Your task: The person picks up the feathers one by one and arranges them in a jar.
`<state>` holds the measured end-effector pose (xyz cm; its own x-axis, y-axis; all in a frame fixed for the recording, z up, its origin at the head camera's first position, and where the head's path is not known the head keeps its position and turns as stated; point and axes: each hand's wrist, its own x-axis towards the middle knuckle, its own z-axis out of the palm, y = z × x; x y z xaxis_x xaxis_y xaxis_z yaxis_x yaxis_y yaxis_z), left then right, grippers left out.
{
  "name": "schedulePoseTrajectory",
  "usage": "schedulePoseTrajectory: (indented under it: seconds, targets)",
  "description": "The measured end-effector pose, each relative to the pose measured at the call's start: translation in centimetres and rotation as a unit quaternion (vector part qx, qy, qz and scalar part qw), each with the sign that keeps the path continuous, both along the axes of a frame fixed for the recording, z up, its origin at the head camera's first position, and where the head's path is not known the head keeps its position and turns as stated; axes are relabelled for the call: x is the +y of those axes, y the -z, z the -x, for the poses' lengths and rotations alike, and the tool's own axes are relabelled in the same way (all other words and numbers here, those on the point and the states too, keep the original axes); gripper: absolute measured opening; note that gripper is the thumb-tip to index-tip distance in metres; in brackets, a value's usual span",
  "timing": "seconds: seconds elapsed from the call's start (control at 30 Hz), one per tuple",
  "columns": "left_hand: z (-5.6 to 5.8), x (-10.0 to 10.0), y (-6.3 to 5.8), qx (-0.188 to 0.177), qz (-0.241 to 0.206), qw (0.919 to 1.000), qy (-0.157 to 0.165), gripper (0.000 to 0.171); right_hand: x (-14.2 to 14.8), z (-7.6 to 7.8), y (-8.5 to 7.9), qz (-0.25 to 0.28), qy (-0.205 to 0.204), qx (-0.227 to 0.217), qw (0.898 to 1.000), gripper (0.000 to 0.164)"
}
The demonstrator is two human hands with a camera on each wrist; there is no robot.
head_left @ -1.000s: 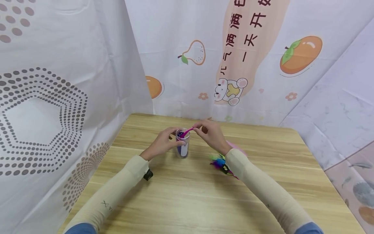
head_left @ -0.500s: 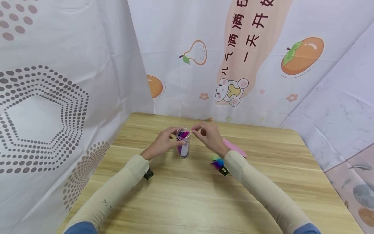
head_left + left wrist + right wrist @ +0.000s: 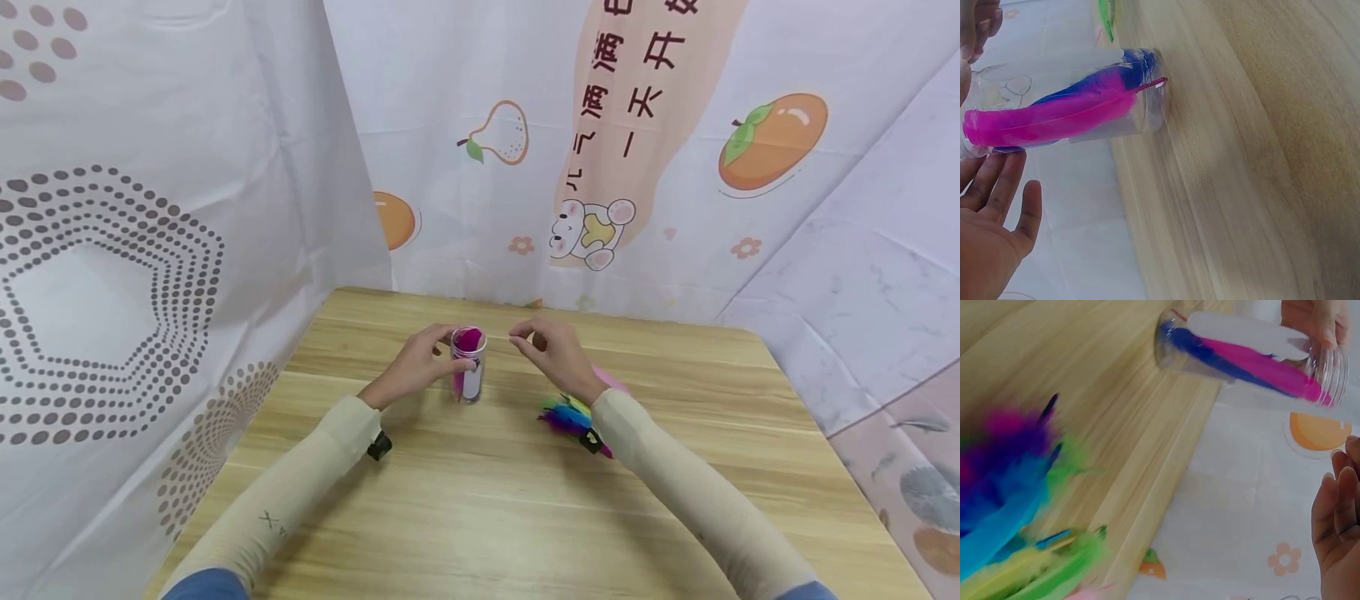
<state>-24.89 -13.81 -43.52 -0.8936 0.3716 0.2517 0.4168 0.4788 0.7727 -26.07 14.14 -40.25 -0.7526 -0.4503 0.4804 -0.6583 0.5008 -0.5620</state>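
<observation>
A clear jar (image 3: 457,390) without a lid stands upright on the table, a white label on its side. Inside it are a magenta feather (image 3: 1054,119) and a blue feather (image 3: 1140,67); the magenta one leans quill-down, its tip at the mouth. My left hand (image 3: 420,364) holds the jar near the rim, thumb in front and fingers behind. Just right of the mouth, my right hand (image 3: 558,358) hovers with loosely bent fingers and nothing held. Under the right wrist lies a pile of coloured feathers (image 3: 1007,500), blue, purple, yellow and green, partly hidden by the arm.
A light pink feather (image 3: 611,379) lies behind the right wrist. The wooden table (image 3: 450,517) ends at a printed white cloth (image 3: 465,225) along the back, with another patterned cloth (image 3: 97,300) on the left.
My right hand let go of the magenta feather, which dropped quill-first into the jar, and then drew back to the right. My left hand keeps its hold on the jar.
</observation>
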Motion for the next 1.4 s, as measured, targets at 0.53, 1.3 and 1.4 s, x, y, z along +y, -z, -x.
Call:
schedulePoseTrajectory:
  seconds: [0.53, 1.3, 1.4]
  targets:
    - [0.2, 0.0, 0.2, 0.001, -0.003, 1.0, 0.002, 0.065, 5.7, -0.1, 2.6, -0.019, 0.057, -0.007, 0.998, 0.014]
    - [0.0, -0.1, 0.2, -0.001, -0.014, 0.9999, 0.005, 0.068, 12.6, -1.8, 5.5, -0.061, 0.124, -0.079, 0.987, 0.021]
    - [0.1, -0.1, 0.2, 0.001, -0.011, 0.9999, 0.01, 0.068, 13.4, -2.2, 5.8, -0.062, 0.134, -0.086, 0.985, 0.02]
